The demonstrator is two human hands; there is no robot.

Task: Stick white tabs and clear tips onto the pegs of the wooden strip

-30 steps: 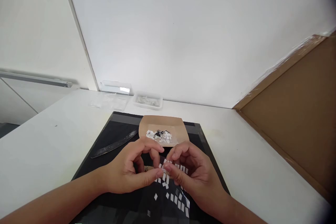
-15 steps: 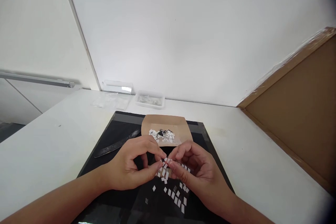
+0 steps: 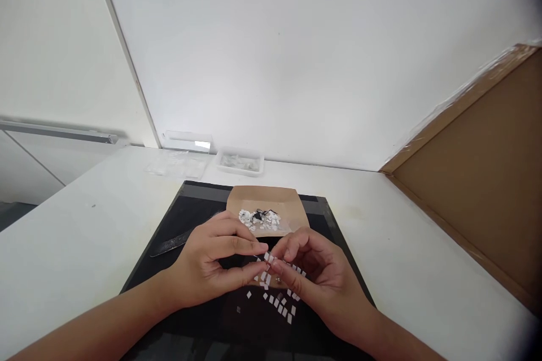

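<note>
My right hand (image 3: pixel 315 271) pinches the top of what looks like a clear sheet with small white rectangular pieces (image 3: pixel 280 308) on it. The sheet hangs toward me over the glossy black board (image 3: pixel 203 333); its edges are hard to make out. At its top left, my left hand (image 3: pixel 226 256) has thumb and index finger curled toward each other. Something thin shows at those fingertips, too small to name. Just beyond my hands, a brown cardboard tray (image 3: pixel 292 197) holds a heap of white scraps (image 3: pixel 271 220) with some black bits.
A dark flat strip (image 3: pixel 169 244) lies on the board, partly behind my left hand. At the wall stand a translucent plastic box (image 3: pixel 240 162) with contents, thin clear bags (image 3: pixel 175 164) and a clear lid-like piece (image 3: pixel 186 140). A brown cardboard panel (image 3: pixel 474 180) leans at the right.
The lower white pieces have moved up toward my hands, as the sheet tilts. My left hand has shifted slightly and covers more of the dark strip. My right hand has barely moved.
</note>
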